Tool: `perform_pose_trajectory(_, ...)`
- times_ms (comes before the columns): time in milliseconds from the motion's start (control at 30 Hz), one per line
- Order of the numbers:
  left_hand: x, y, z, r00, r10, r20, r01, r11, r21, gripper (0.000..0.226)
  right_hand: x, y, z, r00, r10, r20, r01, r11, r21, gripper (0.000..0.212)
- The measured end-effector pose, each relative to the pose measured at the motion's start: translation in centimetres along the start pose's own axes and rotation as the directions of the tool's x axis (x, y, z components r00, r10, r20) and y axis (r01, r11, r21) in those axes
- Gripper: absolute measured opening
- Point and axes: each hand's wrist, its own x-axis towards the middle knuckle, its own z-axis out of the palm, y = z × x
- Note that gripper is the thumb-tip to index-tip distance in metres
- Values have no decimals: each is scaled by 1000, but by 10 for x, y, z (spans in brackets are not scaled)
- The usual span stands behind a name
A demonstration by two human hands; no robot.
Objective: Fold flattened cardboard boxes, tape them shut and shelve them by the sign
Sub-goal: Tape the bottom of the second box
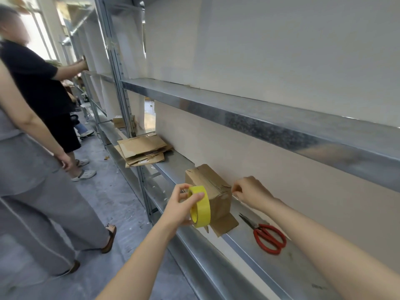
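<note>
The small brown cardboard box (211, 180) stood on the grey metal shelf (281, 267), close to the pale back panel, with one bottom flap sticking out toward me. I judged it empty and light, with thin walls that dent easily, so it was better held at the corners than at the middle of a side. My left hand (179, 206) gripped the yellow tape roll (200, 206) just in front of the box, fingers (195, 197) curled round its rim. My right hand (251, 189) had its fingers (234, 189) pinched together at the box's upper right edge; I could not tell whether on tape or on cardboard. The red-handled scissors (268, 234) lay near on the right and the stack of flattened brown cartons (142, 150) lay further left. The steel beam of the upper shelf (259, 118) hung above. Two standing people (32, 169) filled the aisle.
</note>
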Motion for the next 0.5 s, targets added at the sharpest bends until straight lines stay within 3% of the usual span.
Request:
perform_pose_trajectory(233,12,4,-35,997,-34,-70,33,999,-15,42,22,-25,8,994,-104,30,106,992,-72,23)
perform_pose_trajectory(500,78,28,-70,996,-3,92,-2,999,47,42,60,-22,31,982,-51,181,100,957,-273,24)
